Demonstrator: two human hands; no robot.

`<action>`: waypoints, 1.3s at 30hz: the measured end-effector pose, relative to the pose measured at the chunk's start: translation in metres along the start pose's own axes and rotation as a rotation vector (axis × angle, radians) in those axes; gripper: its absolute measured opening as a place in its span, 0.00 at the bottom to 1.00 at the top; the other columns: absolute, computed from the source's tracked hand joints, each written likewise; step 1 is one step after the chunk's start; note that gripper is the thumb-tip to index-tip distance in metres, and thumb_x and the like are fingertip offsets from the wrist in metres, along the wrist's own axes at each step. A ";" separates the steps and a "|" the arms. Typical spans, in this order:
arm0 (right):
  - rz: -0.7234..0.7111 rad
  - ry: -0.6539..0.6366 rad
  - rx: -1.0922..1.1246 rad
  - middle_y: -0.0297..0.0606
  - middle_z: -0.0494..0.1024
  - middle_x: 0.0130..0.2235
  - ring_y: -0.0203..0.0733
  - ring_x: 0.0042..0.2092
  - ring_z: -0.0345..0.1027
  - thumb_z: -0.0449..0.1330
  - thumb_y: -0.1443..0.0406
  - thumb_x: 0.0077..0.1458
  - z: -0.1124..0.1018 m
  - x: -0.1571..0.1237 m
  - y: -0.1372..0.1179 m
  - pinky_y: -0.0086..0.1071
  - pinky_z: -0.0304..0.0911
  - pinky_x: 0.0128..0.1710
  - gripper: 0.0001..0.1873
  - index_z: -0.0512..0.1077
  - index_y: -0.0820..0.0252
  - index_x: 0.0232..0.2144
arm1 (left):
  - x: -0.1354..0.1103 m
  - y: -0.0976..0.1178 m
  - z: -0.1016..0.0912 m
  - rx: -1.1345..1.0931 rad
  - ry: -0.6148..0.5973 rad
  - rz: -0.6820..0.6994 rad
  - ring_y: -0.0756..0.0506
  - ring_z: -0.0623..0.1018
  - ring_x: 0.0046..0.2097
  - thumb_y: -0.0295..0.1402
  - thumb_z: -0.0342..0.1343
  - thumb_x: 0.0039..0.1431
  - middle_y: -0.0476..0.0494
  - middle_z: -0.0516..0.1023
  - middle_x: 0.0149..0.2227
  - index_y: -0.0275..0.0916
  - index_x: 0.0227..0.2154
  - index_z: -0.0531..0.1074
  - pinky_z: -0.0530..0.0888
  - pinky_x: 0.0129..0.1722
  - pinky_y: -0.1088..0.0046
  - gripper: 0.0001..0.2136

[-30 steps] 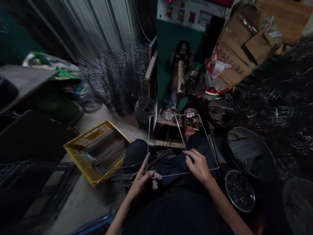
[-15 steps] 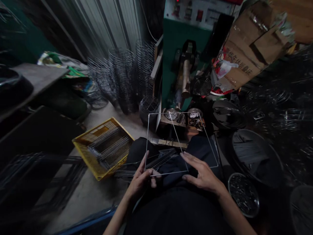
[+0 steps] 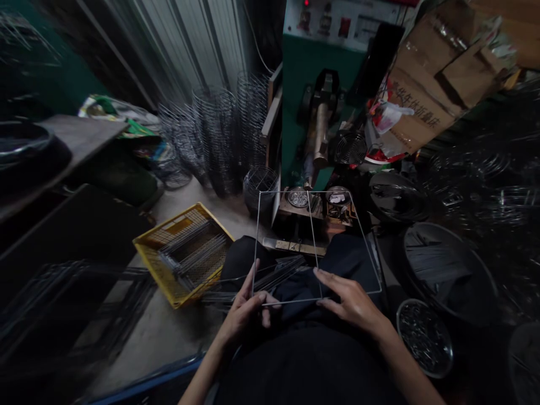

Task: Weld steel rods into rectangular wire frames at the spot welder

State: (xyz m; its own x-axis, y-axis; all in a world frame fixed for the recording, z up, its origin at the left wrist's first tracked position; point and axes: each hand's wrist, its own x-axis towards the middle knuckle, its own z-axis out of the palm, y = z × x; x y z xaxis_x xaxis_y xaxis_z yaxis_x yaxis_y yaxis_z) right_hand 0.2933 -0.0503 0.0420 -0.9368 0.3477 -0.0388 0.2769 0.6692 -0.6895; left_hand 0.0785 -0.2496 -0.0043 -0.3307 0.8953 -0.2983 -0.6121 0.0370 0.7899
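Note:
I hold a thin rectangular wire frame (image 3: 258, 242) with one cross wire over my lap. My left hand (image 3: 244, 312) is closed on the frame's near left corner. My right hand (image 3: 348, 301) rests on the near edge beside the cross wire, fingers pinching the wire there. A bundle of straight wire rods (image 3: 270, 275) lies across my dark-trousered knees under the frame.
A green welding machine (image 3: 312, 95) stands straight ahead with small dishes (image 3: 297, 197) at its base. A yellow crate (image 3: 183, 253) holding wire pieces sits on the floor at left. Round wire stacks (image 3: 219, 135), dark basins (image 3: 447, 270) and a bowl of small parts (image 3: 424, 334) surround me.
The frame has shifted slightly in my hands and the cross wire now stands more upright in view. My right hand slid a little along the near edge. The view drifted left.

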 end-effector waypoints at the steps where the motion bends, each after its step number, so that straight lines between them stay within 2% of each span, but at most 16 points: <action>1: 0.003 -0.001 0.000 0.36 0.63 0.64 0.45 0.62 0.60 0.63 0.66 0.55 0.000 -0.001 0.000 0.41 0.58 0.62 0.39 0.55 0.47 0.65 | 0.000 0.000 0.000 0.005 -0.010 -0.005 0.49 0.75 0.20 0.34 0.55 0.62 0.40 0.81 0.33 0.49 0.68 0.29 0.68 0.23 0.75 0.43; 5: 0.005 0.008 0.011 0.36 0.64 0.63 0.45 0.62 0.60 0.64 0.66 0.55 0.002 -0.005 0.001 0.40 0.59 0.62 0.39 0.55 0.47 0.65 | -0.002 0.001 0.003 0.017 -0.029 -0.013 0.50 0.74 0.18 0.34 0.55 0.62 0.40 0.81 0.32 0.48 0.68 0.26 0.68 0.21 0.76 0.44; 10: 0.005 0.024 0.037 0.37 0.65 0.63 0.45 0.62 0.62 0.64 0.68 0.54 -0.002 -0.004 -0.001 0.41 0.60 0.61 0.38 0.57 0.47 0.64 | -0.004 0.003 0.007 -0.003 -0.020 -0.015 0.51 0.72 0.17 0.34 0.56 0.61 0.41 0.81 0.34 0.51 0.68 0.28 0.64 0.17 0.79 0.44; 19: 0.016 0.014 0.063 0.36 0.65 0.63 0.45 0.62 0.61 0.63 0.67 0.55 -0.007 -0.008 0.000 0.42 0.59 0.62 0.37 0.58 0.47 0.64 | -0.002 0.001 0.009 -0.005 -0.062 -0.001 0.52 0.72 0.16 0.34 0.54 0.62 0.40 0.81 0.35 0.52 0.67 0.28 0.63 0.16 0.80 0.42; 28: 0.036 0.009 0.048 0.36 0.65 0.63 0.45 0.62 0.61 0.63 0.67 0.56 -0.008 -0.005 0.002 0.42 0.58 0.62 0.36 0.58 0.48 0.64 | 0.002 0.005 0.015 0.004 -0.037 0.011 0.51 0.73 0.18 0.33 0.53 0.63 0.40 0.81 0.33 0.50 0.68 0.28 0.66 0.19 0.79 0.41; 39: 0.025 0.004 0.032 0.36 0.64 0.64 0.44 0.62 0.61 0.61 0.70 0.56 -0.012 -0.003 -0.004 0.38 0.59 0.61 0.37 0.56 0.49 0.65 | 0.003 0.006 0.014 -0.031 -0.010 0.014 0.53 0.71 0.15 0.31 0.54 0.62 0.41 0.82 0.33 0.51 0.68 0.30 0.64 0.16 0.81 0.42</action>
State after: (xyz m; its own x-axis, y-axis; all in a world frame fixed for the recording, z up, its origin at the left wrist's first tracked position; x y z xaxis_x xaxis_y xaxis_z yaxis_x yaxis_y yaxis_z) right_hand 0.2977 -0.0456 0.0536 -0.9288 0.3667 -0.0528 0.2928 0.6392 -0.7111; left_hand 0.0841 -0.2406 0.0067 -0.3324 0.8999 -0.2822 -0.6294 0.0112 0.7770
